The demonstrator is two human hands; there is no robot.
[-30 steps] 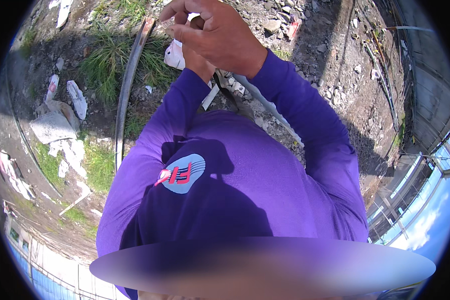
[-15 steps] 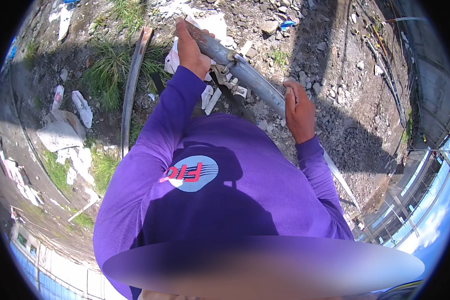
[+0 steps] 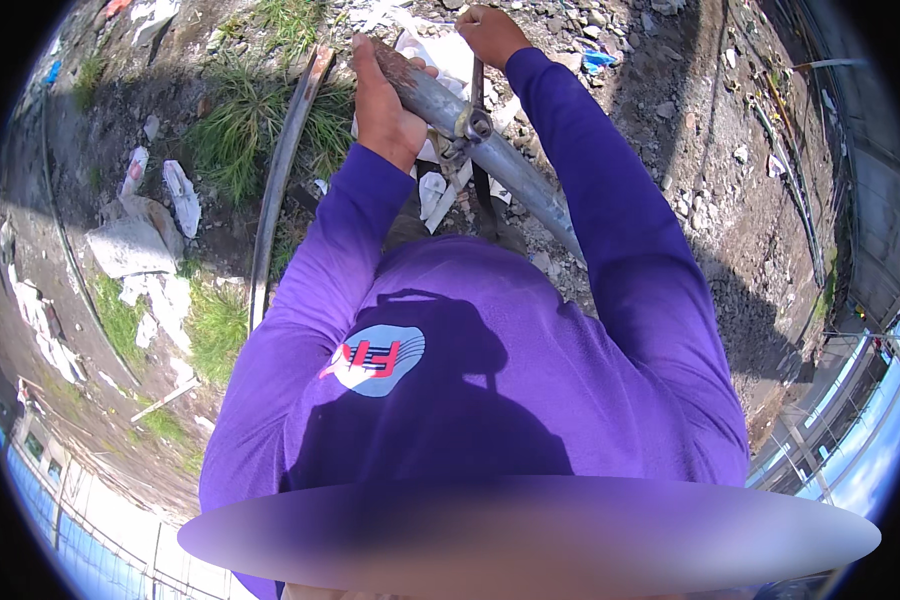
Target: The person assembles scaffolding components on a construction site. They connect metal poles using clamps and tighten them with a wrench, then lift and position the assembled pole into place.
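A grey steel pipe runs slantwise in front of me, its upper left end rusty brown. My left hand is wrapped round that end. Partway along the pipe sits a metal clamp with a bolt. A wrench has its round head at the clamp, and its handle points away from me. My right hand is closed at the far end of this handle, with the fingers partly hidden. The lower part of the pipe passes behind my right forearm.
A long curved metal bar lies at left beside grass tufts. White torn sacks litter the left ground. Stones and rubble cover the right side, with thin rods farther right.
My right hand has swung up and away from the pipe's lower part, turning the wrench handle from along the pipe to pointing far ahead. My left hand stays on the pipe.
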